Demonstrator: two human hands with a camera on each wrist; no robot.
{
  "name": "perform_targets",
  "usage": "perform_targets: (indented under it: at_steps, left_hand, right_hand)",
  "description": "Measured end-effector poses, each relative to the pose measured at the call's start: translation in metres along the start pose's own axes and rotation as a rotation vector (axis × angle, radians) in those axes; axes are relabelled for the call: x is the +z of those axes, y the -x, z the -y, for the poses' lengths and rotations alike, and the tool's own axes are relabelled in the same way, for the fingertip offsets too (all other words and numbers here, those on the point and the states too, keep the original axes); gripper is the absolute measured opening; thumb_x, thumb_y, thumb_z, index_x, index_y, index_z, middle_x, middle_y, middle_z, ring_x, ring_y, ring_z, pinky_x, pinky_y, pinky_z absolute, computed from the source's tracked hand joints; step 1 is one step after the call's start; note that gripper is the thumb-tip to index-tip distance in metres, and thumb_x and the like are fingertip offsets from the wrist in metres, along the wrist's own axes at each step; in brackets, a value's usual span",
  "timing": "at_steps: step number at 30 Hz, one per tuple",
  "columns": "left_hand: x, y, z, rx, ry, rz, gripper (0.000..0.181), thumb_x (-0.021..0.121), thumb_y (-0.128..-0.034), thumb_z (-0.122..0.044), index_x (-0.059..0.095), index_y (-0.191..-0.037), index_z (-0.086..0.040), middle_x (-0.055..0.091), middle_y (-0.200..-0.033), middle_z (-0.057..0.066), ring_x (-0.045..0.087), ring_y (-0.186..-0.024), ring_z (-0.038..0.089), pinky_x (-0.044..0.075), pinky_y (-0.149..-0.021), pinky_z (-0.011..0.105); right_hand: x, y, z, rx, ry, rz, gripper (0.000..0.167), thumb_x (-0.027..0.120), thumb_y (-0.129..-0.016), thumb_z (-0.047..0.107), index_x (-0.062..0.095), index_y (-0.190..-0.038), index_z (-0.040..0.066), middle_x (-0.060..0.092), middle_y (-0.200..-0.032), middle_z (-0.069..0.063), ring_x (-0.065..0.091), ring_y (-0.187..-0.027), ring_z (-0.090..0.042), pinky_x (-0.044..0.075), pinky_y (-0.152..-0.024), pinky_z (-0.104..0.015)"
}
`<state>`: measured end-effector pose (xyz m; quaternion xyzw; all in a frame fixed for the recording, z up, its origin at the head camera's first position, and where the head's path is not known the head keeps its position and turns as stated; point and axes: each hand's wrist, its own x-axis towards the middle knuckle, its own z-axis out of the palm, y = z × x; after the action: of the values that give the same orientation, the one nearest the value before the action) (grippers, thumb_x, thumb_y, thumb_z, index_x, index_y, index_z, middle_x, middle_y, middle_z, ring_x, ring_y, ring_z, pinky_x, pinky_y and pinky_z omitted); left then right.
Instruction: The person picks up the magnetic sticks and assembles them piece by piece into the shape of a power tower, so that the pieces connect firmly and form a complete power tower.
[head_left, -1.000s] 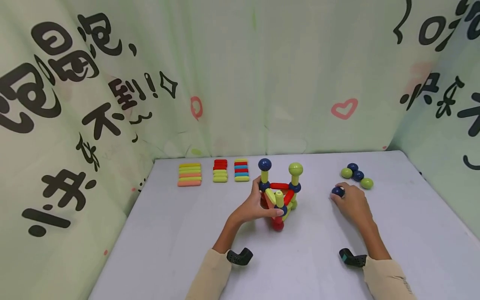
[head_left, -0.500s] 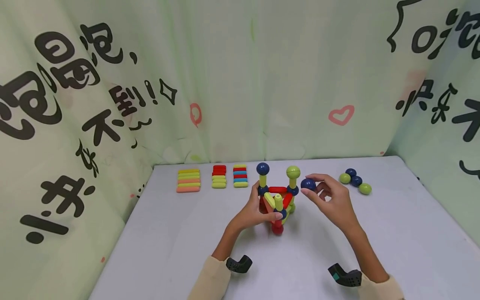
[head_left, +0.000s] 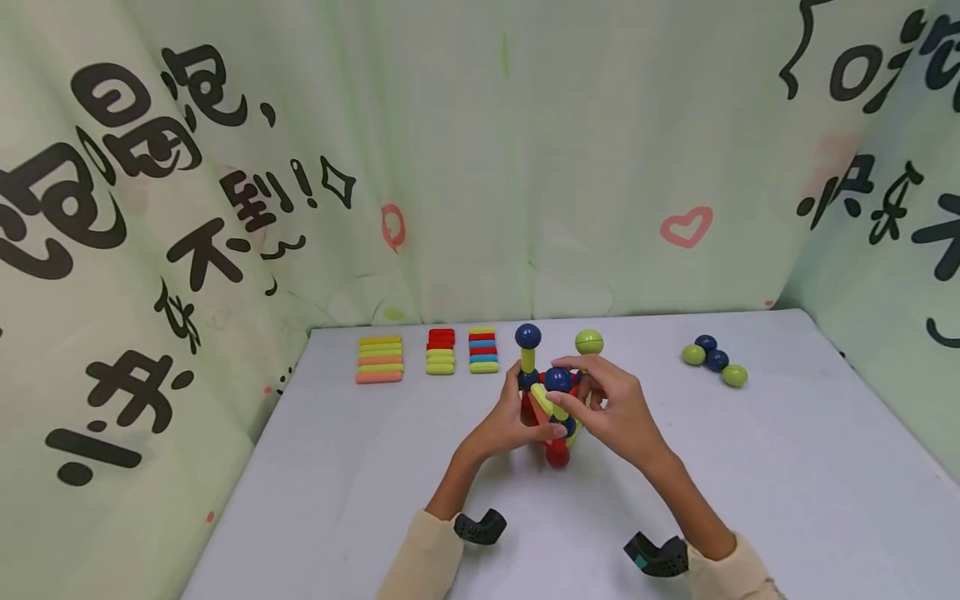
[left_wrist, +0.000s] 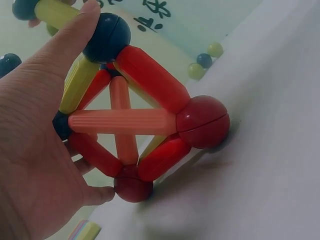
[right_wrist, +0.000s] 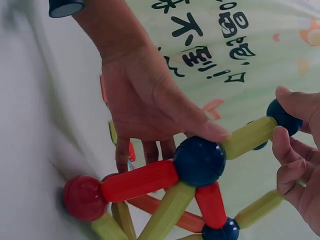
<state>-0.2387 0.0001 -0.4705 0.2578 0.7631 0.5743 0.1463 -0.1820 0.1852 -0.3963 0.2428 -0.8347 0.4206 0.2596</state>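
A frame of coloured rods (left_wrist: 122, 121) and balls stands on the white table, with red balls (left_wrist: 204, 122) at its base. My left hand (head_left: 501, 423) grips it from the left side, the thumb on a dark blue corner ball (right_wrist: 199, 161). My right hand (head_left: 618, 408) pinches another dark blue ball (head_left: 558, 380) between thumb and fingers. In the right wrist view this ball meets the end of the front upright yellow-green rod (right_wrist: 250, 136). Two other uprights carry a blue ball (head_left: 528, 336) and a green ball (head_left: 588, 341); my right hand hides part of the frame.
Loose blue and green balls (head_left: 717, 360) lie together at the right back of the table (head_left: 787, 467). Three rows of rods lie at the left back: yellow and orange (head_left: 379, 360), red and yellow (head_left: 440, 352), and mixed colours (head_left: 483, 350). A printed curtain (head_left: 450, 167) hangs behind.
My right hand has brought the blue ball leftward from beside the loose balls onto the front upright rod. My left hand keeps its hold on the frame.
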Motion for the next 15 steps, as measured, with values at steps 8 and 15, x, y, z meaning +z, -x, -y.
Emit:
perform_targets:
  at_steps: [8, 15]
  left_hand:
    - [-0.022, 0.002, 0.005, -0.009, -0.073, -0.015, 0.103, 0.075, -0.0825, -0.045, 0.005, -0.154, -0.021, 0.03, -0.151, 0.017, 0.032, -0.141, 0.031, 0.038, -0.111, 0.054]
    - [-0.074, 0.015, 0.027, -0.053, -0.266, -0.431, 0.042, 0.067, -0.0931, -0.025, 0.056, -0.131, -0.01, 0.06, -0.12, 0.014, 0.058, -0.111, 0.027, 0.054, -0.09, 0.041]
  right_hand:
    - [-0.001, 0.004, -0.002, 0.004, 0.053, -0.009, 0.049, 0.084, -0.074, 0.007, 0.065, -0.119, 0.01, 0.059, -0.084, -0.001, 0.048, -0.063, -0.003, 0.046, -0.052, -0.019]
    - [-0.008, 0.003, -0.002, -0.062, 0.046, -0.13, 0.046, 0.08, -0.074, -0.003, 0.065, -0.117, 0.006, 0.062, -0.096, -0.008, 0.046, -0.061, -0.005, 0.041, -0.052, -0.016]
